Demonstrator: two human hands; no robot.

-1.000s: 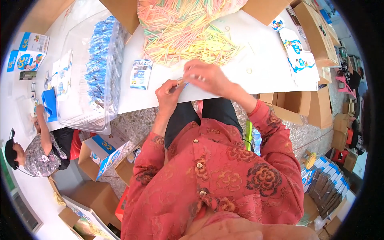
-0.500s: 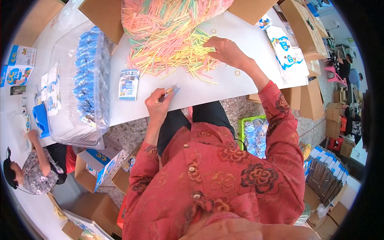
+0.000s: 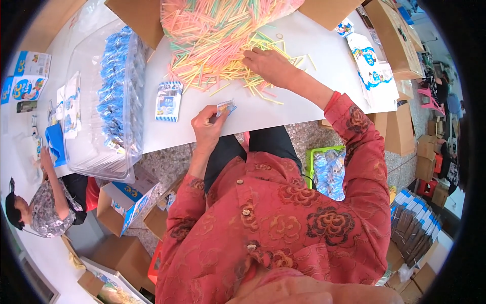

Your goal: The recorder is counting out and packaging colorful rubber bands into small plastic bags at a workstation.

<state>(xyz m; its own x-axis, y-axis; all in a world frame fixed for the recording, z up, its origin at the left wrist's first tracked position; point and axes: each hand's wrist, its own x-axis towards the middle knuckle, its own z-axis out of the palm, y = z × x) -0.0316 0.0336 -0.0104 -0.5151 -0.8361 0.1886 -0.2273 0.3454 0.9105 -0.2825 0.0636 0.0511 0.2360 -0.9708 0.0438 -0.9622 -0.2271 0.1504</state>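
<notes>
Clear plastic forms the bin (image 3: pixel 88 152) at far left of the table, loaded with a column of blue-striped packets (image 3: pixel 116 86). Right of it, one blue-and-white pouch (image 3: pixel 168 101) lies flat on the white tabletop (image 3: pixel 164 134). Left hand (image 3: pixel 206 124): thumb and fingers pinch a small blue-edged sachet (image 3: pixel 226 107) near the table's front edge. Beyond it spreads a heap of pink, green and yellow sticks (image 3: pixel 212 50). Right hand (image 3: pixel 266 65): fingertips at the heap's yellow portion; whether they grasp any cannot be told. Farther right lie blue-and-white printed bags (image 3: pixel 372 66).
</notes>
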